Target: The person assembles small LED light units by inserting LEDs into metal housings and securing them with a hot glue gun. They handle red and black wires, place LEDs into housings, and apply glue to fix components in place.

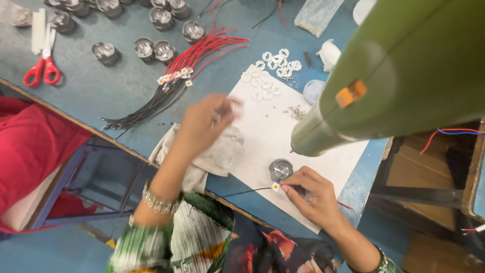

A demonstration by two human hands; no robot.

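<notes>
From my seat, red-handled scissors lie at the far left of the blue tabletop, then a bundle of red and black wires. My left hand hovers blurred above a grey cloth; it seems to pinch something small, though I cannot tell. On the white sheet, my right hand pinches a small square chip on a black wire, just beside a round grey housing. A green tool looms rightmost.
</notes>
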